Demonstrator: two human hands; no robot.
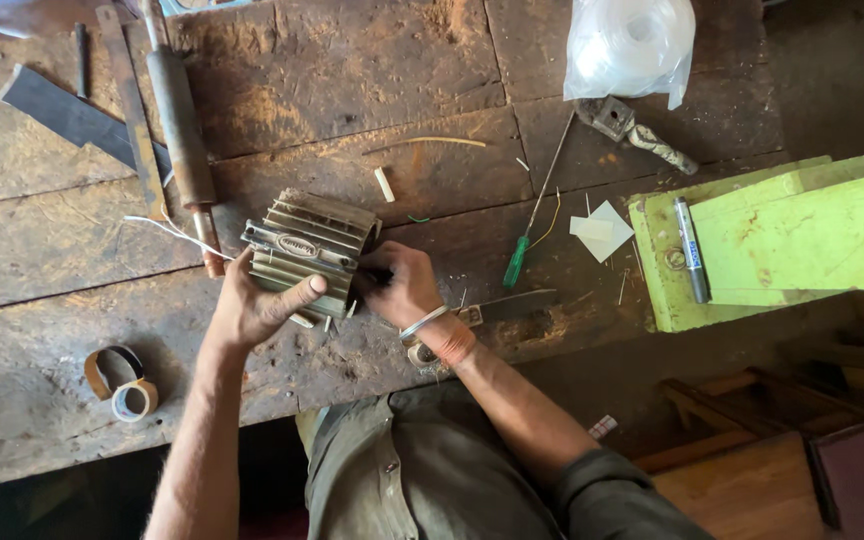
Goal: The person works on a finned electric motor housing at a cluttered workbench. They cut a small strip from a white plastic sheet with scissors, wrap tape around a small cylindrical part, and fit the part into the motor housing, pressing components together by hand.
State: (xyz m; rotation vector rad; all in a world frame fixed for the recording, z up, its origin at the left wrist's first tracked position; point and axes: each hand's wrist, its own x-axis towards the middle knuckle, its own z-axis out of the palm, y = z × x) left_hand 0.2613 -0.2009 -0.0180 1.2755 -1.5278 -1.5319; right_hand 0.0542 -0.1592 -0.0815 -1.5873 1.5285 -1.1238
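A ribbed grey metal motor housing (304, 245) lies on the worn wooden bench (352, 70). My left hand (252, 308) grips its near left side, thumb across the front. My right hand (400, 288) is closed against the housing's right end, fingers curled at the opening; what they pinch is hidden. Thin white wires (167, 232) trail out from the housing's left side.
A rusty shaft (182, 130) and flat metal bars (67, 112) lie at the back left. Tape rolls (124, 385) sit near the left. A green-handled screwdriver (524, 240), paper scraps (600, 230), a plastic bag (632, 45), a knife blade (512, 305) and a green box (782, 240) with a marker (690, 250) lie to the right.
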